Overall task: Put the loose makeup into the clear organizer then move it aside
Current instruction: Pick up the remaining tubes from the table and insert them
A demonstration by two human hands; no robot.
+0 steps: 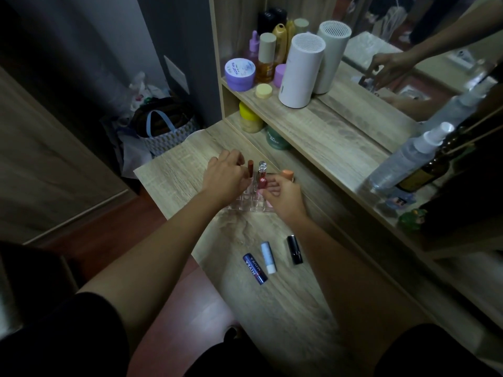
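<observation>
A clear organizer (246,204) stands on the wooden vanity top, partly hidden by both hands. A brown-red lipstick (250,167) and a clear-capped red tube (262,170) stand upright in it. My left hand (224,176) rests on the organizer's left side, fingers curled at the brown-red lipstick. My right hand (281,195) pinches a small red-capped item (263,183) at the organizer; a peach-capped tube (288,174) shows just behind its fingers. Closer to me lie a dark blue Nivea stick (255,268), a white and pale blue stick (268,257) and a black lipstick (294,249).
A shelf behind holds a lilac jar (240,74), bottles, and a white cylinder (300,70) against a mirror. A clear spray bottle (411,156) stands at the right. Under the shelf sit a yellow-lidded jar (249,117) and green jar (276,139). Bags (166,126) fill the floor left.
</observation>
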